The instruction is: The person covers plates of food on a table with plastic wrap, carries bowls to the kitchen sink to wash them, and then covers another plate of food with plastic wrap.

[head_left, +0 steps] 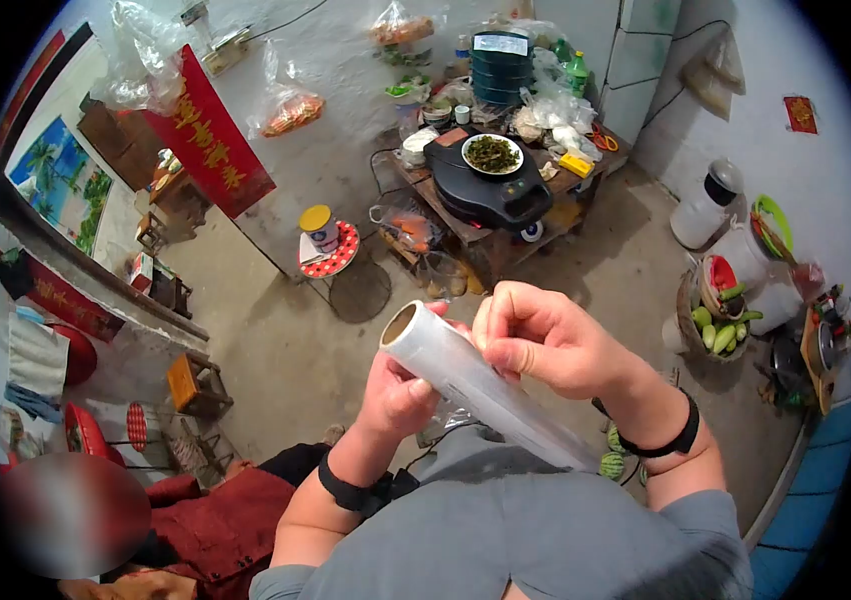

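Grey short-sleeved shirt (pixel 515 530): nearest of all, below both raised hands.
Roll of clear plastic film on a brown cardboard core (pixel 490 388): held aslant in front of the shirt, open end up at far left, slanting down to near right; touching the shirt or just clear of it — cannot tell which.
Progress: seemingly at an early stage, judging by film wound on the core; showing no loose sheet between the hands and no length drawn off yet.
Left hand (pixel 400 395): gripping the roll near its open end, thumb along the near left side, other fingers mostly hidden behind; raised on a bent arm, with a black band (pixel 341 487) at the wrist.
Right hand (pixel 557 345): closed, fingers curled and thumb brought against the index finger, at the roll's right side; too fine to tell if pinching a film edge. Coming in from the right on a bent arm, wrist in a black strap (pixel 683 430).
Person in a dark red jacket (pixel 215 535): at near left, well apart from the roll.
Black round electric pan (pixel 460 195): farther off, on a brown wooden table (pixel 417 176), beyond both hands.
White round plate (pixel 519 162): resting on the pan, heaped with dark green leafy food (pixel 492 152) — showing no visible cover.
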Tool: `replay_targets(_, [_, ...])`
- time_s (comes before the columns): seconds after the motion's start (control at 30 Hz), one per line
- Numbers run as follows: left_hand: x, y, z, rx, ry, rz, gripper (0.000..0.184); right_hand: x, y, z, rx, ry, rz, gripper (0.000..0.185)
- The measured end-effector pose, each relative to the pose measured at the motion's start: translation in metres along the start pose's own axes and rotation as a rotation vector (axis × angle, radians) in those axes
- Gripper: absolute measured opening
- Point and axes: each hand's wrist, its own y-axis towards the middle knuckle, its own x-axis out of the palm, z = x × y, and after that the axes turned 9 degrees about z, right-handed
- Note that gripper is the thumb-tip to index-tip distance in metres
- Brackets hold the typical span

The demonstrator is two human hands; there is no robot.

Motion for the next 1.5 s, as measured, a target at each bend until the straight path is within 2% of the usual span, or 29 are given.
replay_targets(0.03, [-0.002, 0.002, -0.002, 0.0, 0.0, 0.001, 0.077, 0.001, 0.001, 0.004, 0.0, 0.001, -0.001, 0.012])
replay_targets(0.1, [-0.006, 0.005, -0.007, -0.025, -0.109, 0.039, 0.076, 0.002, 0.001, 0.011, 0.101, 0.225, 0.104, 0.012])
replay_targets(0.17, [0.001, 0.004, -0.011, -0.039, -0.129, 0.108, 0.076, 0.007, 0.002, 0.023, 0.101, 0.246, 0.186, 0.012])
replay_targets(0.3, [-0.006, -0.002, -0.025, -0.061, 0.017, 0.056, 0.07, 0.012, 0.006, 0.029, 0.095, 0.283, 0.272, 0.013])
replay_targets(0.37, [-0.009, 0.005, -0.03, -0.018, 0.232, 0.169, 0.061, 0.008, 0.01, 0.022, 0.116, 0.273, 0.313, 0.014])
replay_targets(0.4, [-0.008, 0.008, -0.029, 0.01, 0.187, 0.176, 0.056, 0.003, 0.013, 0.023, 0.114, 0.274, 0.311, 0.014])
replay_targets(0.5, [-0.005, 0.011, -0.026, -0.052, 0.082, 0.232, 0.056, -0.008, 0.024, 0.031, 0.113, 0.288, 0.346, 0.013])
replay_targets(0.63, [-0.009, 0.021, -0.029, -0.051, 0.094, 0.291, 0.057, -0.018, 0.039, 0.048, 0.165, 0.324, 0.39, 0.011])
replay_targets(0.77, [-0.017, 0.024, -0.031, -0.11, 0.057, 0.396, 0.053, -0.013, 0.041, 0.057, 0.175, 0.004, 0.415, 0.016])
replay_targets(0.83, [-0.025, 0.026, -0.031, -0.113, 0.032, 0.51, 0.046, -0.001, 0.028, 0.056, 0.166, -0.201, 0.404, 0.033])
replay_targets(0.87, [-0.036, 0.029, -0.036, -0.088, 0.021, 0.522, 0.046, -0.003, 0.02, 0.071, 0.052, -0.436, 0.366, 0.048])
replay_targets(0.9, [-0.046, 0.031, -0.04, -0.06, 0.011, 0.532, 0.046, 0.005, 0.012, 0.065, 0.062, -0.527, 0.344, 0.054])
replay_targets(0.97, [-0.045, 0.03, -0.037, -0.082, 0.015, 0.535, 0.049, 0.012, 0.003, 0.055, 0.012, -0.752, 0.295, 0.048])
replay_targets(1.03, [-0.038, 0.029, -0.034, -0.09, 0.054, 0.642, 0.047, 0.012, -0.001, 0.061, 0.031, -0.798, 0.291, 0.043])
replay_targets(1.07, [-0.046, 0.029, -0.033, -0.102, 0.031, 0.601, 0.047, 0.012, -0.003, 0.063, 0.049, -0.847, 0.285, 0.038])
replay_targets(1.17, [-0.036, 0.032, -0.025, -0.125, 0.08, 0.669, 0.047, 0.02, -0.006, 0.055, 0.18, -0.746, 0.335, 0.028])
replay_targets(1.3, [-0.035, 0.036, -0.026, -0.224, 0.032, 0.646, 0.039, 0.012, -0.006, 0.072, 0.154, -0.788, 0.382, 0.024])
replay_targets(1.37, [-0.038, 0.031, -0.028, -0.242, 0.055, 0.598, 0.04, 0.007, -0.005, 0.078, 0.173, -0.685, 0.432, 0.024])
replay_targets(1.43, [-0.026, 0.02, -0.028, -0.398, -0.028, 0.388, 0.033, 0.004, -0.002, 0.075, 0.18, -0.647, 0.442, 0.023])
replay_targets(1.5, [-0.014, 0.007, -0.023, -0.485, 0.015, 0.224, 0.046, 0.002, 0.0, 0.071, 0.191, -0.609, 0.454, 0.022])
